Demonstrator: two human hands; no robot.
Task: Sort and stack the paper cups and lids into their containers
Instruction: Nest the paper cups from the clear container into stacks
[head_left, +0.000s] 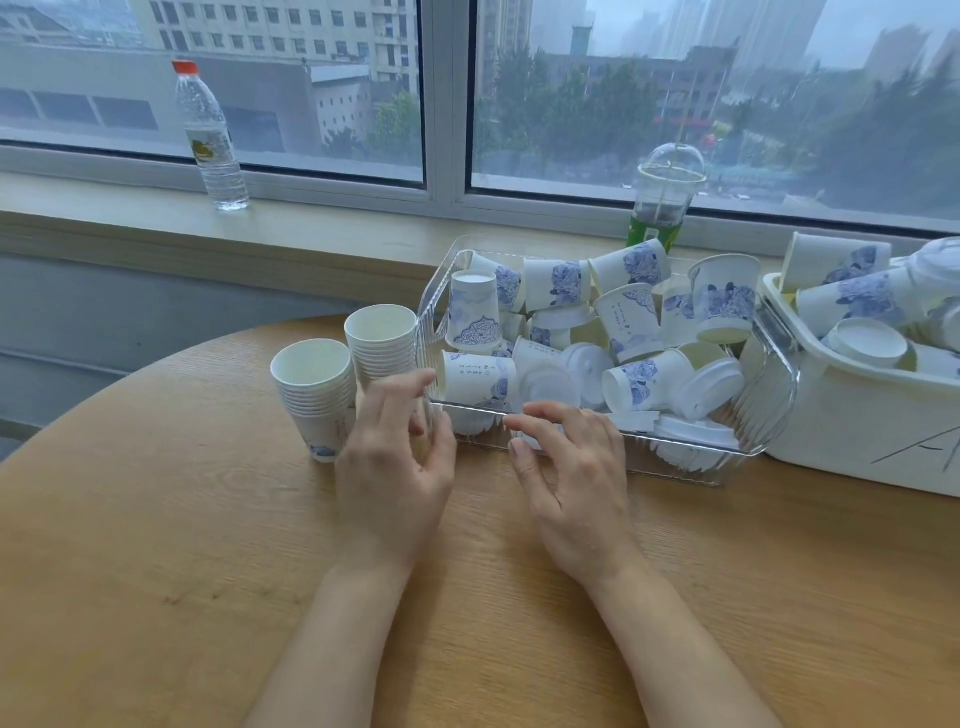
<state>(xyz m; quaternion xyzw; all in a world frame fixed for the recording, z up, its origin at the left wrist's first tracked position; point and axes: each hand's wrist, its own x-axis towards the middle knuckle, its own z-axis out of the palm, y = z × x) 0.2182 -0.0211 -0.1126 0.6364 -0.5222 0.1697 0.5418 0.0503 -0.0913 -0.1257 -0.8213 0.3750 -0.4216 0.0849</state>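
Where hands (483, 467) hover, ribbed clear bin (769, 384), papery cups (550, 283).

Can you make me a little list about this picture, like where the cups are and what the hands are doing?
table: round wooden table
clear tray: loose cups and lids jumbled inside
white bin: right of the tray, more cups in it
cup stacks: two, on the table left of the tray
left hand: open, between the stacks and the tray, holding nothing
right hand: open, fingers at the tray's near rim
windowsill: water bottle and a dome-lidded drink cup
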